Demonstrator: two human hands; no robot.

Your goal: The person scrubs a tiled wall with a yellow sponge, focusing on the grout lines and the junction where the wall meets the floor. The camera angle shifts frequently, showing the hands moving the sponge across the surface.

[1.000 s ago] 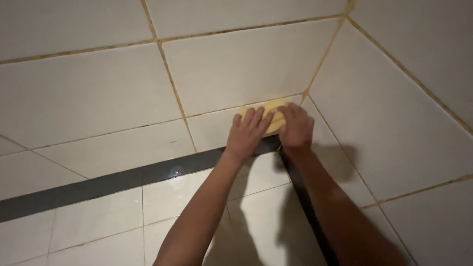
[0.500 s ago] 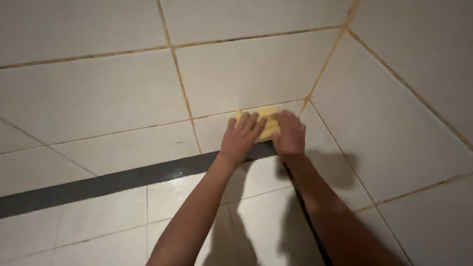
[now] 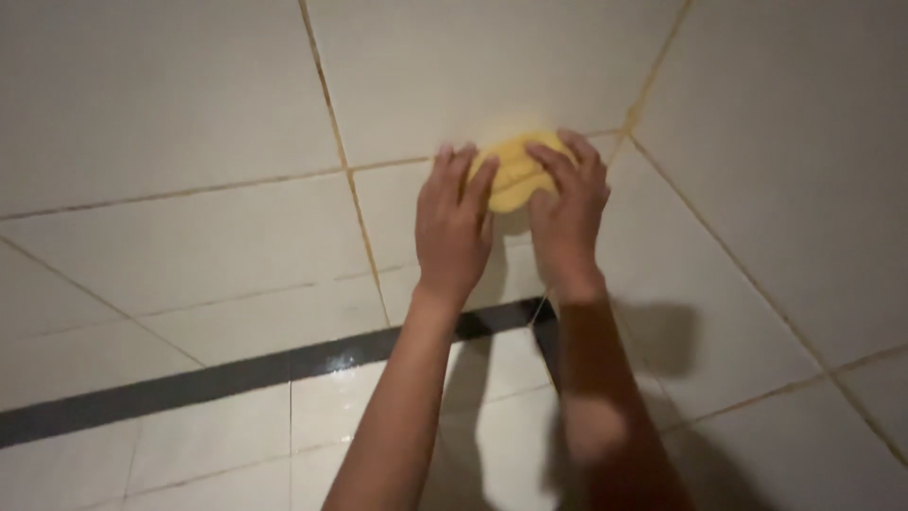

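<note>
Around both of your hands runs a wall (image 3: 189, 104) of large pale tiles with yellowish grout, meeting a second tiled wall (image 3: 785, 170) at a corner just to the right of your right hand. Below your wrists a dark stripe (image 3: 189, 383) crosses the tiles, and your forearms throw shadows on the glossy tiles beneath it.

Your left hand (image 3: 452, 227) lies flat against the wall, fingers stretched upward and close together, with its fingertips on the left edge of the sponge (image 3: 515, 170). Your right hand (image 3: 567, 213) sits just beside it, fingers spread and curved over the right side of the sponge, pressing it to the tile. Neither hand is closed round it; both push with open palms and fingers.

The sponge is yellow and rounded, squashed against the wall between and under your fingertips, just below a horizontal grout line and near the corner.
</note>
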